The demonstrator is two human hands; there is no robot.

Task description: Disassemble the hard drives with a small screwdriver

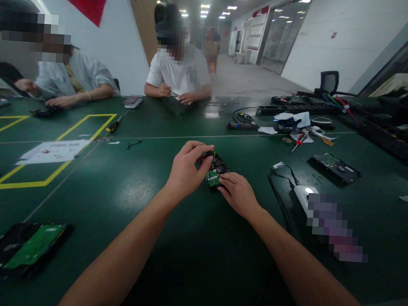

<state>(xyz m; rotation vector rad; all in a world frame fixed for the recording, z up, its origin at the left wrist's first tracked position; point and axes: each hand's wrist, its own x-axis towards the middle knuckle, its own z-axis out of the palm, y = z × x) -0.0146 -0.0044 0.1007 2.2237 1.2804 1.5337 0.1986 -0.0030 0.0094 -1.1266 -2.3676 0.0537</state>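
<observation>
A small black device with a green circuit board (213,176) lies on the dark green table, between my two hands. My left hand (190,167) is closed in a pinch around a short black and yellow tool handle (209,153), held over the upper left part of the device. The tool's lower end is hidden or too small to make out. My right hand (238,191) rests its fingers on the device's right edge, thumb below and fingers pressed together, holding it against the table.
Two people sit across the green table (114,240). Another black device (335,167), a white device with a cable (302,197) and a red screwdriver (298,142) lie right. At left are a device with a green board (35,246), paper (53,152) and a yellow screwdriver (114,124).
</observation>
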